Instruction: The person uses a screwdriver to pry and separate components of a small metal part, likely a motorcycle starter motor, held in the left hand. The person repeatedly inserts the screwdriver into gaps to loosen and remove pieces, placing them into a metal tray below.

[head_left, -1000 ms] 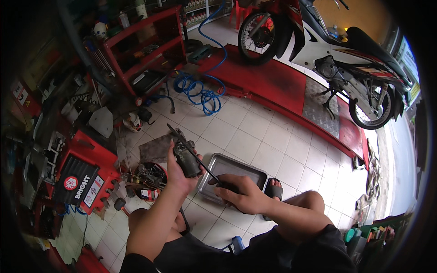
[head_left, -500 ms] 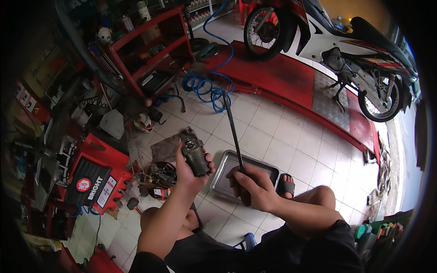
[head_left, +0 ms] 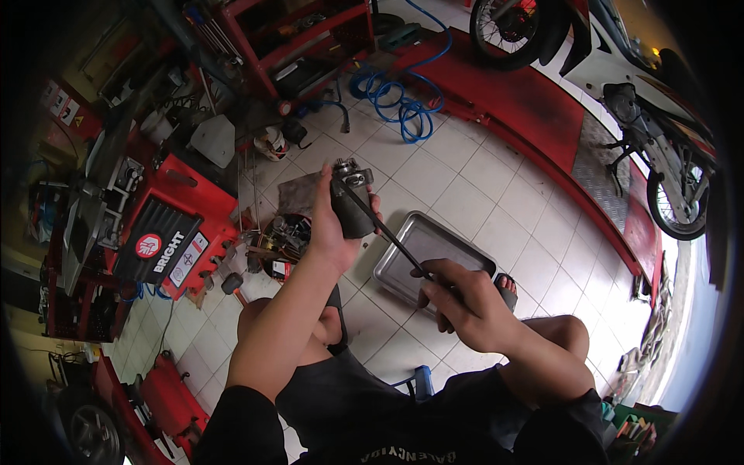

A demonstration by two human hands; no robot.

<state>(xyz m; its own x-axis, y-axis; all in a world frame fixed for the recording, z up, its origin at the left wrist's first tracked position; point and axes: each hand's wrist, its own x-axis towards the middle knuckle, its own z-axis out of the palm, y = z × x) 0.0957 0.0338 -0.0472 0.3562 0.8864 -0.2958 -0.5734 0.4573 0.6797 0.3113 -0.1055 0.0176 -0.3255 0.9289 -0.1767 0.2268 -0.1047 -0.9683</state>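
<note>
My left hand (head_left: 327, 225) is wrapped round a dark, grimy cylindrical motor (head_left: 353, 215), held upright. Its top end is bare metal with a small toothed shaft. In my right hand (head_left: 469, 306) is a long screwdriver (head_left: 397, 244) with a thin dark shank; its handle is mostly hidden in my fingers. The shank slants up and left across the motor, and its tip lies by the motor's upper end. Whether the tip touches the metal I cannot tell. Beyond my right hand, a shallow metal tray (head_left: 449, 249) sits on the floor.
A bowl of loose metal parts (head_left: 287, 236) and a grey rag (head_left: 298, 194) lie left of the tray. A red machine (head_left: 174, 232) stands at the left. Coiled blue hose (head_left: 395, 105) lies before a red lift platform (head_left: 511, 116), which carries a motorbike (head_left: 620, 101).
The screwdriver, upright before, has swung down to the left so its shank now crosses the motor. My view has shifted, so most surroundings sit differently in the picture.
</note>
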